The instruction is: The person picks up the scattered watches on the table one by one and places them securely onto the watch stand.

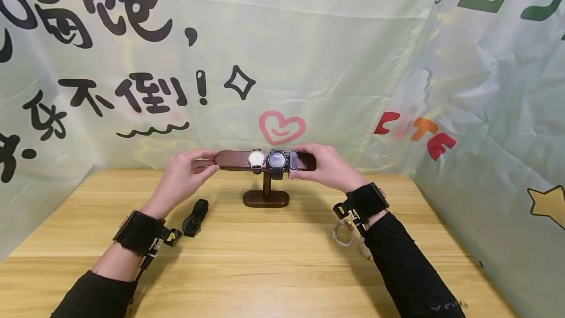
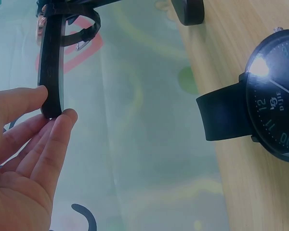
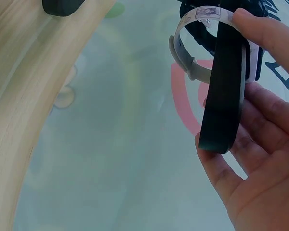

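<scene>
A dark brown watch stand point(image 1: 267, 185) stands on the table, with three watches around its crossbar point(image 1: 234, 159). My left hand point(image 1: 180, 175) pinches the bar's left end; in the left wrist view the thumb lies on one side and fingertips on the other. At the right part of the bar, my right hand point(image 1: 328, 166) holds a smartwatch with a pale strap point(image 3: 183, 53), its thumb pressed on the strap. Left of it on the bar sit a chunky black watch point(image 1: 277, 160) and a watch with a light dial point(image 1: 256, 159).
A black watch point(image 1: 192, 222) lies on the wooden table point(image 1: 247, 269), near my left wrist. Below my right wrist are a pale looped-strap watch point(image 1: 343, 239) and another watch point(image 1: 364, 248), partly hidden by the sleeve. Printed cloth point(image 1: 318, 63) hangs behind and at the sides.
</scene>
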`<state>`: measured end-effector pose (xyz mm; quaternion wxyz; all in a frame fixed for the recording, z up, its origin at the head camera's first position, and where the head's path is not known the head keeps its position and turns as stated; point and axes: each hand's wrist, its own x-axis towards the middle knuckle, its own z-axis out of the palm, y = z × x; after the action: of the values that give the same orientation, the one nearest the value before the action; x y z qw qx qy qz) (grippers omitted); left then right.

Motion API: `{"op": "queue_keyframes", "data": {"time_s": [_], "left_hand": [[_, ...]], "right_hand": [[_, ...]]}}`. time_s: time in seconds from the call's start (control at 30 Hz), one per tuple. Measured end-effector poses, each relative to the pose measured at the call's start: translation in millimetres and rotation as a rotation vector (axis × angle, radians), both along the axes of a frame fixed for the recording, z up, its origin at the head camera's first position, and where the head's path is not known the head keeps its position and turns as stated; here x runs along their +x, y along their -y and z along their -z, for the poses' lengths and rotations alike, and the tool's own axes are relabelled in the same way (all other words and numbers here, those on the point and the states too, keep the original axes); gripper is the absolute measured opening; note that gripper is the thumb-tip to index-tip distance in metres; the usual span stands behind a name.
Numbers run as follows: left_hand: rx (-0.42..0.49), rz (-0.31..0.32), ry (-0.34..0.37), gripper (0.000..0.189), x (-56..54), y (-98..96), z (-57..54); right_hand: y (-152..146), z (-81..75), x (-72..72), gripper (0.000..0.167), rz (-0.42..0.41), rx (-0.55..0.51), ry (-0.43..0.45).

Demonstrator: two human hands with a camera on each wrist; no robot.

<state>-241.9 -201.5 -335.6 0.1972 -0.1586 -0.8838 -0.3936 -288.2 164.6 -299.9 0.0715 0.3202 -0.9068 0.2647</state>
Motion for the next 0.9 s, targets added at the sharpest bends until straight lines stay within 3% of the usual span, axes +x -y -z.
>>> {"op": "queue_keyframes", "data": {"time_s": [0.53, 0.9], "left_hand": [[-0.001, 0.002, -0.01, 0.035, -0.4, -0.9, 0.3], [-0.029, -0.01, -0.032, 0.035, -0.2, 0.0, 1.2]], "right_hand": [[-5.8, 1.7, 2.3, 0.073, -0.007, -0.005, -0.006], [-27.5, -5.0, 17.2, 0.075, 0.04, -0.006, 0.043]]}}
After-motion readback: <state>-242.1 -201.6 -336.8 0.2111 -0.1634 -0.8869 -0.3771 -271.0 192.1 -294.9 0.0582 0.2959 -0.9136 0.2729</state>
